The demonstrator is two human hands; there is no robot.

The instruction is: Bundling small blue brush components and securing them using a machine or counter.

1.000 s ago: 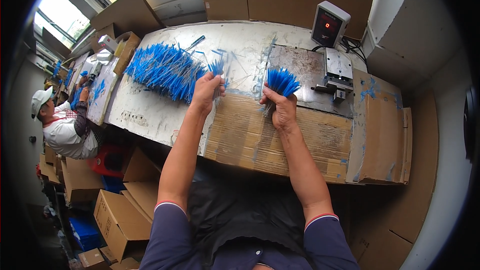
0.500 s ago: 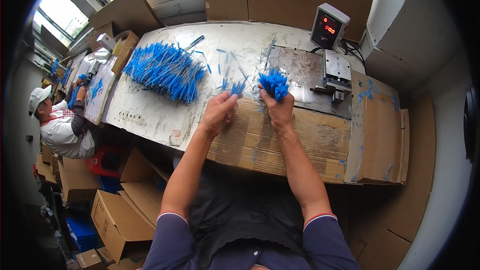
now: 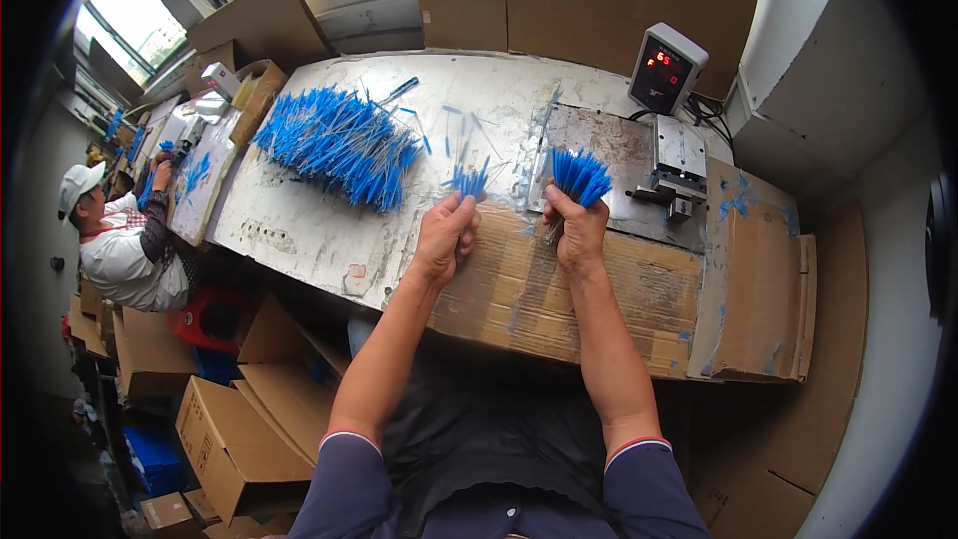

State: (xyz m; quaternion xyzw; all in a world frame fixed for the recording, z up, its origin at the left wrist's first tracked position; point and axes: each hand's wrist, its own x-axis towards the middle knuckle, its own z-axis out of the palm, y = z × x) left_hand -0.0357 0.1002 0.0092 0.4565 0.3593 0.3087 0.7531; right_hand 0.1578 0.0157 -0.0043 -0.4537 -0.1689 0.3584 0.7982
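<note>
My right hand point(image 3: 579, 227) is closed round a thick bundle of thin sticks with blue tips point(image 3: 580, 178), the tips fanned upward and the pale ends showing below the fist. In my left hand point(image 3: 446, 238) a much smaller bunch of blue-tipped sticks point(image 3: 469, 181) is pinched between thumb and fingers. The hands are apart, both over the near part of the table. Left of them lies a large heap of the same blue-tipped sticks point(image 3: 339, 148). Several loose ones are scattered on the white tabletop point(image 3: 299, 210) beyond my left hand.
A metal block fixture point(image 3: 677, 165) sits on a metal plate point(image 3: 609, 140) at right, before a box with a lit red display point(image 3: 667, 68). Flattened cardboard point(image 3: 639, 289) covers the near edge. Another person point(image 3: 125, 240) works at far left. Open cartons point(image 3: 235, 439) stand below the table.
My right hand has moved slightly right, away from the left, and its bundle has tilted and fanned out. The red display reads differently. The whole view has shifted a little.
</note>
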